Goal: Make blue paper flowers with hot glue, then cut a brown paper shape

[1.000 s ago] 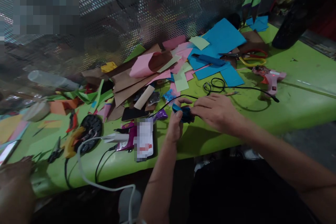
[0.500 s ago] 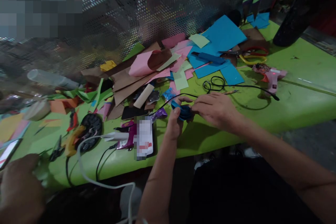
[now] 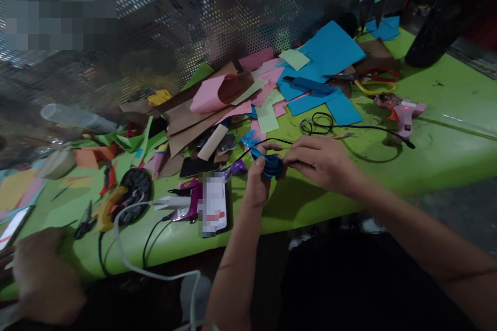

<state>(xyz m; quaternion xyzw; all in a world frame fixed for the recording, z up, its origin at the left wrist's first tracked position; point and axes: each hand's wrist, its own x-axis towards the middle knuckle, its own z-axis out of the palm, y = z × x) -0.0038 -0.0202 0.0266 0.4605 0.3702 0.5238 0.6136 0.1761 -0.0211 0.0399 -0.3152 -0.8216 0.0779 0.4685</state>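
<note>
In the head view, my left hand point(image 3: 257, 186) is closed around a blue coiled strip point(image 3: 273, 166), which looks like paper or foam. The thumb presses its near left side, and one end of the strip stands up beside the forefinger. My right hand point(image 3: 324, 163) meets the coil from the right, fingertips pinched together at its edge. The fingers partly hide that side. A thin black cable point(image 3: 279, 140) passes just behind both hands on the green tabletop point(image 3: 442, 165).
Blue sheets point(image 3: 330, 49), pink and brown scraps, a blue cutter point(image 3: 310, 85), scissors point(image 3: 375, 83) and a pink glue gun point(image 3: 402, 111) lie behind and right. Left are a phone point(image 3: 215, 204), a white cable point(image 3: 155, 273), yellow-handled tool point(image 3: 108, 209) and another person's hand point(image 3: 42, 269).
The blue coil has turned slightly in my left hand, showing more of its side; my right hand has barely shifted. The other person's hand at lower left has moved right.
</note>
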